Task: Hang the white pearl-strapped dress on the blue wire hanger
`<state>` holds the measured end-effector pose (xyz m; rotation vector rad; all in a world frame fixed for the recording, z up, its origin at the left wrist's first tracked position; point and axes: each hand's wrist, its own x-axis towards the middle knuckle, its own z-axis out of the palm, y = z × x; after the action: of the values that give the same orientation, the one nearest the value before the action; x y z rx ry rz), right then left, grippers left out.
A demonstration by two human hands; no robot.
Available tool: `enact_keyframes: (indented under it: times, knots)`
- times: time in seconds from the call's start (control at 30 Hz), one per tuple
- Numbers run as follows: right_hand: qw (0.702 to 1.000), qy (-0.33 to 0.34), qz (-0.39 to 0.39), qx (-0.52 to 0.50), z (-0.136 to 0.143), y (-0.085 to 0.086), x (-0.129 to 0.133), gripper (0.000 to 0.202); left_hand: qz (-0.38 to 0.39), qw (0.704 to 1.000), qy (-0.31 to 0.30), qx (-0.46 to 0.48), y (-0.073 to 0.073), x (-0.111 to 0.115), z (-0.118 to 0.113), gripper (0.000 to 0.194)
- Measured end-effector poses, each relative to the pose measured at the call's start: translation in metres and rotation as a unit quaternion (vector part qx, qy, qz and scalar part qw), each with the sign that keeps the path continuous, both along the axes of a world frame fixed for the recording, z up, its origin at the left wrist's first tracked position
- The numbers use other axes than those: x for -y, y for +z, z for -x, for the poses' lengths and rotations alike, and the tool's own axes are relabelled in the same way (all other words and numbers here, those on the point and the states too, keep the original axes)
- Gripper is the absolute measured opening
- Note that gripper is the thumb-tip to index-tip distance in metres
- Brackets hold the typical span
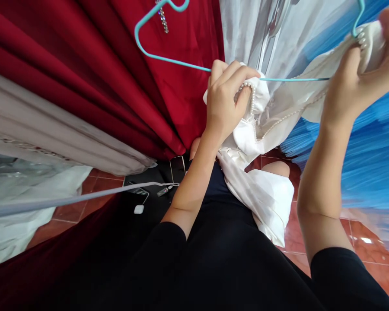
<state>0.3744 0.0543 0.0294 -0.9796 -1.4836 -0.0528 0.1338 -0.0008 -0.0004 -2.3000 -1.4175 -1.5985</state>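
A white garment with pearl-beaded edging hangs across a turquoise hanger, and its lower part lies over my lap. My left hand is closed around bunched white fabric at the hanger's lower bar, near the middle. To the right, my right hand pinches another pearl-edged part of the garment between thumb and fingers, by the hanger's right end. The bar passes behind or under this hand; which one I cannot tell. The hanger's hook is out of view, and fabric hides part of the bar.
Red drapery hangs in front, with a pale grey cloth to its left. Blue tulle hangs on the right. A phone and a white earbud case rest on a black surface beside me. A grey strap stretches across the left.
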Motion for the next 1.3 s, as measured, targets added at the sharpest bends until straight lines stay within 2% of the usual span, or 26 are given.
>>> enact_keyframes:
  times: [0.07, 0.1, 0.27, 0.37, 0.5, 0.6, 0.63, 0.7, 0.8, 0.9, 1.0, 1.1, 1.2, 1.3]
  knots:
    - [0.989, -0.051, -0.136, 0.009, -0.007, 0.002, -0.006, 0.022, 0.004, 1.0, 0.003, 0.01, 0.002, 0.005, 0.002, 0.021]
    - [0.985, -0.051, -0.163, 0.0, -0.008, 0.002, -0.007, 0.022, 0.013, 1.0, 0.009, 0.01, 0.002, 0.007, 0.004, 0.022]
    - [0.993, 0.005, -0.108, -0.05, -0.004, 0.004, -0.003, 0.026, 0.039, 0.999, 0.024, -0.01, 0.003, 0.006, 0.014, 0.027]
    - [0.991, -0.02, -0.124, -0.044, -0.017, 0.001, -0.019, 0.027, 0.039, 0.999, 0.016, -0.014, 0.003, 0.001, 0.017, 0.029]
    - [0.97, -0.098, -0.149, -0.163, -0.05, -0.011, -0.042, 0.036, 0.049, 0.999, 0.011, -0.011, 0.001, 0.003, 0.013, 0.03]
    - [0.937, -0.152, -0.206, -0.236, -0.06, -0.027, -0.024, 0.035, 0.038, 0.999, 0.027, -0.017, -0.002, 0.006, 0.009, 0.032]
    - [0.945, -0.133, -0.212, -0.212, -0.057, -0.032, -0.01, 0.03, 0.031, 0.999, 0.033, -0.018, -0.002, 0.007, 0.007, 0.032]
    - [0.933, -0.126, -0.281, -0.184, -0.04, -0.038, 0.022, 0.028, 0.02, 0.999, 0.04, -0.022, -0.004, 0.007, 0.005, 0.033]
    - [0.958, -0.089, -0.242, -0.129, -0.002, -0.035, 0.063, 0.033, 0.015, 0.999, 0.039, -0.028, -0.006, 0.005, -0.002, 0.033]
    - [0.989, -0.005, -0.147, 0.019, 0.03, -0.024, 0.077, 0.021, 0.02, 0.999, 0.025, -0.015, -0.009, 0.003, -0.008, 0.034]
    - [0.987, 0.035, -0.016, 0.154, 0.047, -0.021, 0.07, 0.025, 0.041, 0.999, 0.006, 0.006, -0.012, 0.003, -0.012, 0.035]
    - [0.975, 0.003, 0.073, 0.209, 0.053, -0.029, 0.058, 0.03, 0.051, 0.999, 0.003, -0.01, -0.014, 0.004, -0.008, 0.037]
    - [0.976, -0.033, 0.078, 0.201, 0.054, -0.038, 0.049, 0.033, 0.008, 1.0, 0.005, -0.027, -0.02, 0.01, 0.001, 0.039]
    - [0.984, -0.045, 0.045, 0.167, 0.048, -0.041, 0.043, 0.032, -0.095, 0.99, 0.091, 0.054, -0.034, 0.016, 0.016, 0.036]
